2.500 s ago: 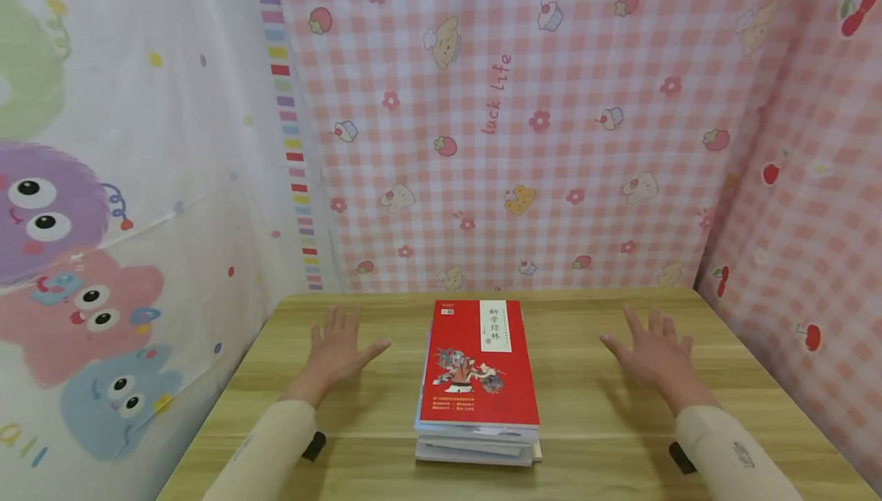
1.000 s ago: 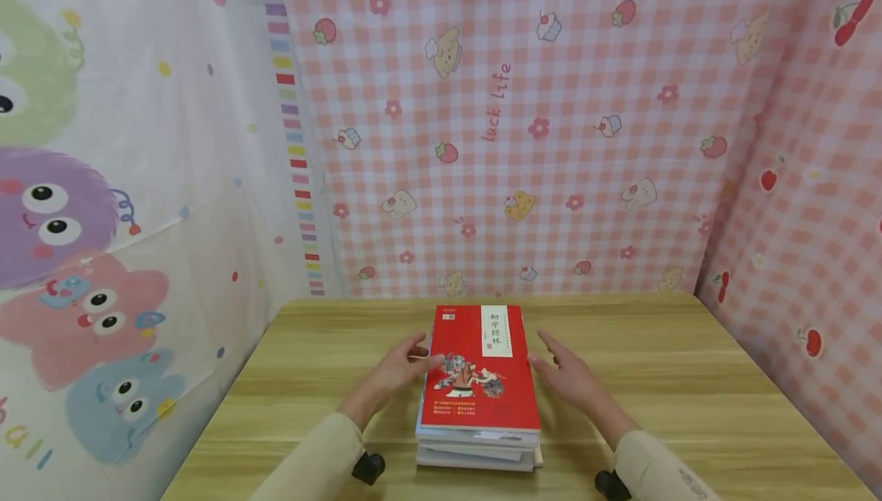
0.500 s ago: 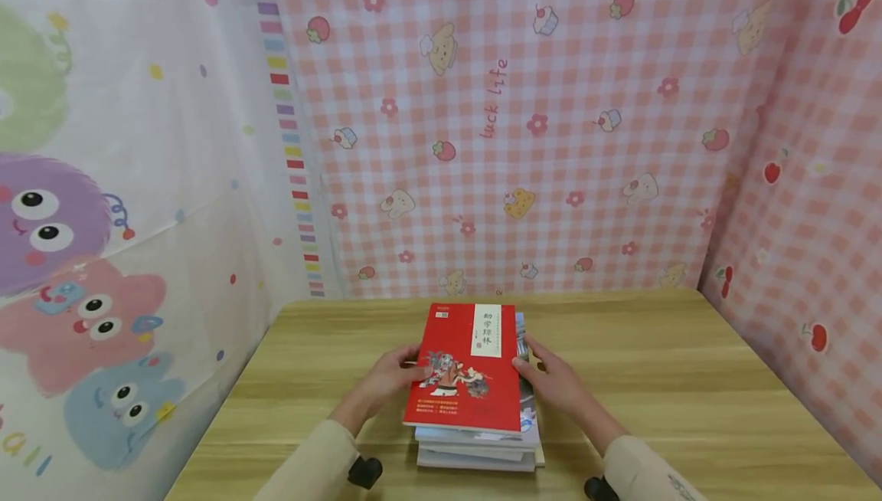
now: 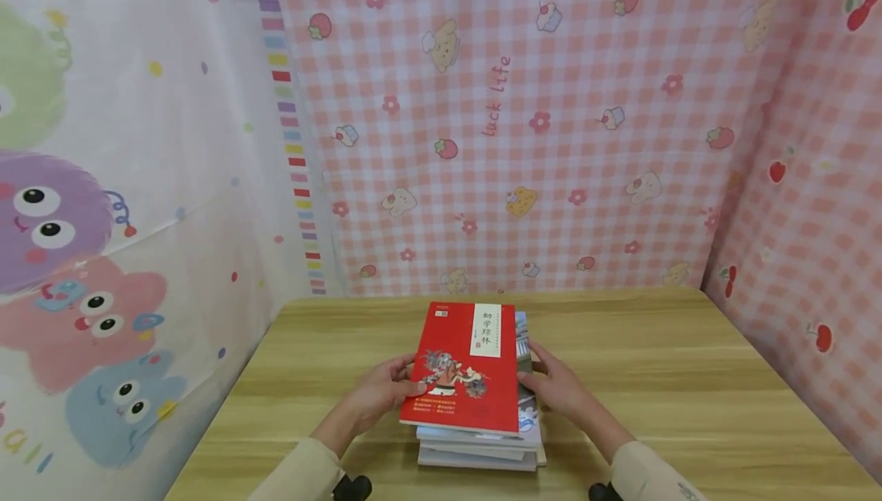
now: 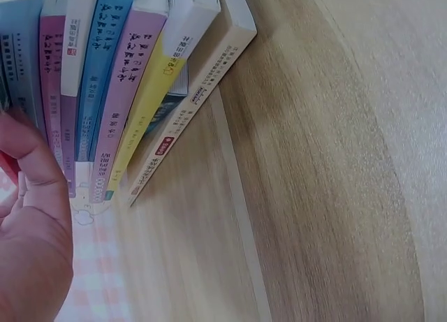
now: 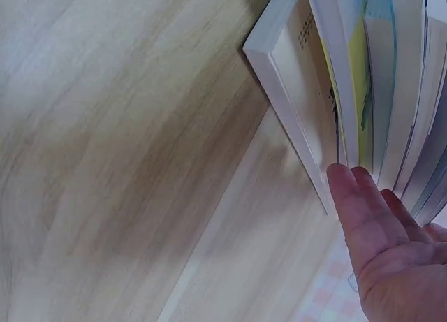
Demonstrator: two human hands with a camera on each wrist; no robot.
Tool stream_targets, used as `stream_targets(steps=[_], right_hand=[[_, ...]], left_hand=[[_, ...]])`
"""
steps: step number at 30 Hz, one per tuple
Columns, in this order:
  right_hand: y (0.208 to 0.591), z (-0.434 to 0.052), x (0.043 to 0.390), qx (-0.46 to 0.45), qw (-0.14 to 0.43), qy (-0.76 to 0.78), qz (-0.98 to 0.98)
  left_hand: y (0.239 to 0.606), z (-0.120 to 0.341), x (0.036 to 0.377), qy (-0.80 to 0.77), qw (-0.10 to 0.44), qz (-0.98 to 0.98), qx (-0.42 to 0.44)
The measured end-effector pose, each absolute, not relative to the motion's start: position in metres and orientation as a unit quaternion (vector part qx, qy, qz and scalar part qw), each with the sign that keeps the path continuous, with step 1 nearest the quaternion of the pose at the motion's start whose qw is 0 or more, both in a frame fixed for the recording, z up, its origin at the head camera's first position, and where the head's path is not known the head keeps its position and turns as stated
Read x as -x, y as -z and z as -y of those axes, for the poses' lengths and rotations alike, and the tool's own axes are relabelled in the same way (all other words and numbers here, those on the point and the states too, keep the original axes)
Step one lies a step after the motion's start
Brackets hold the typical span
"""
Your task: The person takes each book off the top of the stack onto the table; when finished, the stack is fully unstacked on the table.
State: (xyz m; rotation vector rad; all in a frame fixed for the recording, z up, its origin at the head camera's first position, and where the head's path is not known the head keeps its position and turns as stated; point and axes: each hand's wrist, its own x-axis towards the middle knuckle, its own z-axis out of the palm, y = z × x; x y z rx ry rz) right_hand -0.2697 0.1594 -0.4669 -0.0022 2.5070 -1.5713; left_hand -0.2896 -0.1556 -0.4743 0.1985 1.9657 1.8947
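the head view showed the red book (image 4: 463, 369) atop the stack of books (image 4: 478, 447) mid-table (image 4: 689, 378), left hand (image 4: 379, 394) and right hand (image 4: 558, 388) gripping its side edges. only the wrist views showed the spines (image 5: 112, 91) and page edges (image 6: 377, 77). checked cloth (image 4: 551, 141) hung behind.

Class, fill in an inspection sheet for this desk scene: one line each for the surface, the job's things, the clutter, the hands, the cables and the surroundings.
Surface: wooden table, light grain, bare on both sides of the books.
Job's things: red book on top of the stack of books, raised and shifted left of the ones below.
Clutter: nothing seen.
Hands: left hand grips the red book's left edge; right hand is at its right edge, fingers against the stack's page edges in the right wrist view.
Cables: nothing seen.
Surroundings: pink checked cloth behind and to the right; monster-print curtain to the left.
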Motion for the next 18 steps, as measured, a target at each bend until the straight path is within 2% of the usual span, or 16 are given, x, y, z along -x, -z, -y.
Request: stream_targets(steps=[8, 18], right_hand=[[0.467, -0.1604, 0.2704, -0.009, 0.111, 0.544, -0.832], [0.4654, -0.1585, 0.2703, -0.006, 0.112, 0.549, -0.828]], left_hand=[[0.4692, 0.1548, 0.2901, -0.691, 0.218, -0.688, -0.04], [0.4702, 0.163, 0.2938, -0.728, 0.207, -0.649, -0.082]])
